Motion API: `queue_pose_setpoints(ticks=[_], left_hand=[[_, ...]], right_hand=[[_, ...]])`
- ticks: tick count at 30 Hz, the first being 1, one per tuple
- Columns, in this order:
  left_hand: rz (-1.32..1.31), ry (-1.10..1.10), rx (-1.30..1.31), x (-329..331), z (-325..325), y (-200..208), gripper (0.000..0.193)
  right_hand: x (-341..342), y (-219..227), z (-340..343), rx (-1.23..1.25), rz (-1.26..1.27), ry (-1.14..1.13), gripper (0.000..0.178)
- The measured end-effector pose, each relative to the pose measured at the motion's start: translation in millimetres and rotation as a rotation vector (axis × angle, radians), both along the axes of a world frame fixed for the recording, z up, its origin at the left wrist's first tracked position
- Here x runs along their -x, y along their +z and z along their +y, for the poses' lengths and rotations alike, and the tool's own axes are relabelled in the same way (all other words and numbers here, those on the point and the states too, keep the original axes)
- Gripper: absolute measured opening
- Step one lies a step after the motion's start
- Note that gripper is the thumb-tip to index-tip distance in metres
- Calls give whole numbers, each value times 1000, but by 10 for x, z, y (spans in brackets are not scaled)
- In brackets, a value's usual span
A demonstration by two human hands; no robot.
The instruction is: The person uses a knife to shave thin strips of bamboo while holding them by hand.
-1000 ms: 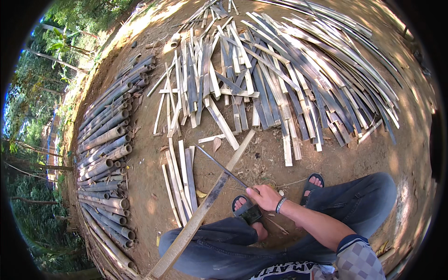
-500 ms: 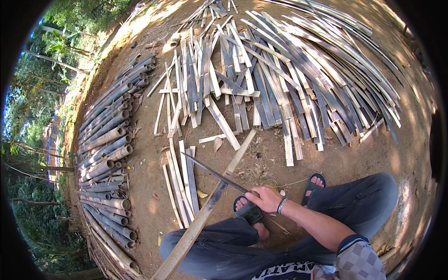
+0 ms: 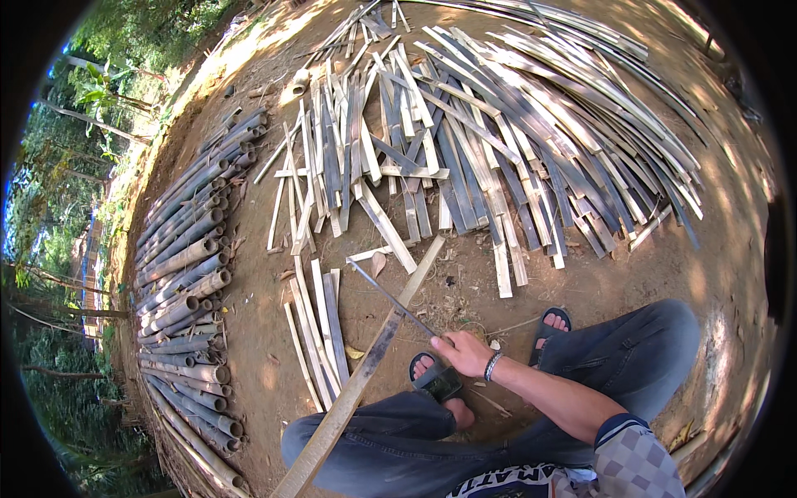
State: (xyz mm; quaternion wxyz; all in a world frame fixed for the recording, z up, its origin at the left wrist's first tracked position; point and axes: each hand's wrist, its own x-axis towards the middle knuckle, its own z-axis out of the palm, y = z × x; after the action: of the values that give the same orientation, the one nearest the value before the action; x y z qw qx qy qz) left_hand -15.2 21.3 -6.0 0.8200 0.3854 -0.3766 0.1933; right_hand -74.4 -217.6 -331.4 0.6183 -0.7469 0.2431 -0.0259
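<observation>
My right hand [image 3: 466, 353] is closed round the handle of a long, thin-bladed knife [image 3: 383, 292]. The blade points up and to the left and crosses a split bamboo strip [image 3: 353, 394]. That strip runs diagonally from the lower edge, over my left thigh, to above the ground in front of my feet. It is pale with a dark patch near the blade. My left hand is out of view. Left of the strip lie several narrow split bamboo pieces [image 3: 315, 336] on the soil.
A broad heap of split bamboo strips [image 3: 531, 149] covers the ground ahead. Stacked whole bamboo poles [image 3: 195, 249] line the left side. My sandalled feet [image 3: 436, 378] rest on brown dirt [image 3: 257, 299]. Trees and shrubs [image 3: 62, 207] stand beyond the poles.
The knife blade has turned to a steeper angle, its tip shifting up and right across the bamboo strip. The whole view has shifted slightly; the strip keeps nearly the same slant.
</observation>
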Motion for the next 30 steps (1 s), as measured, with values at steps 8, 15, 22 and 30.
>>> queue_pose_setpoints(ticks=[8,15,22,30], left_hand=[[62,-30,-17,-12,75,18,54],[92,-53,-69,22,314,102,54],[95,-31,-61,217,529,344,56],[188,-36,-85,-17,878,350,52]], right_hand=[[-1,-204,-138,9,132,-47,58],[-26,-145,-49,-9,73,39,58],[362,442,243,29,106,250,55],[369,196,302,16,151,299,53]])
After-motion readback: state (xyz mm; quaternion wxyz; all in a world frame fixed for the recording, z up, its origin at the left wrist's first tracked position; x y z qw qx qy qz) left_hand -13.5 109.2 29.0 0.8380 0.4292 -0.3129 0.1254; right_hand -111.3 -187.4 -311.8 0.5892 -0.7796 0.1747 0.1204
